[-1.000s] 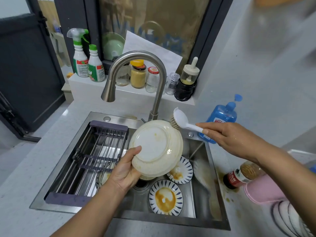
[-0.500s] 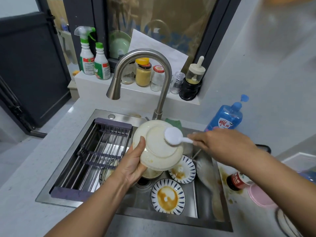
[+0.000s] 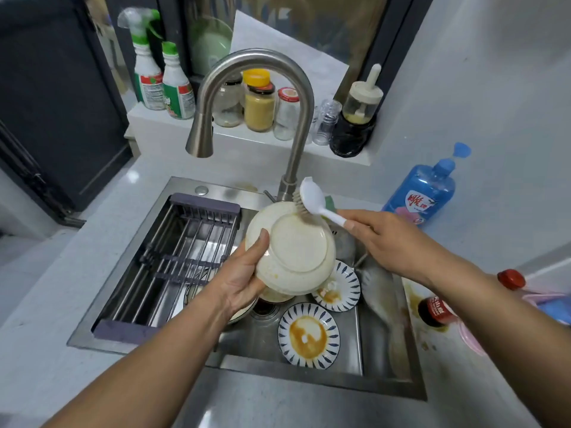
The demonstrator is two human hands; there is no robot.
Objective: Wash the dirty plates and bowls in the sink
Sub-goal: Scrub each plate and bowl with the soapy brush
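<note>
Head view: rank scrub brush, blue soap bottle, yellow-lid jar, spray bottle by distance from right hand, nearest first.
1. scrub brush: gripped in the right hand.
2. blue soap bottle: standing just beyond the hand, to the right.
3. yellow-lid jar: mid ledge, behind the faucet.
4. spray bottle: far left of the ledge.

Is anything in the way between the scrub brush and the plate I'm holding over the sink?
Nothing visible. The brush in the right hand has its bristles against the upper rim of the plate. The left hand grips the lower left edge, clear of the brush.
</note>
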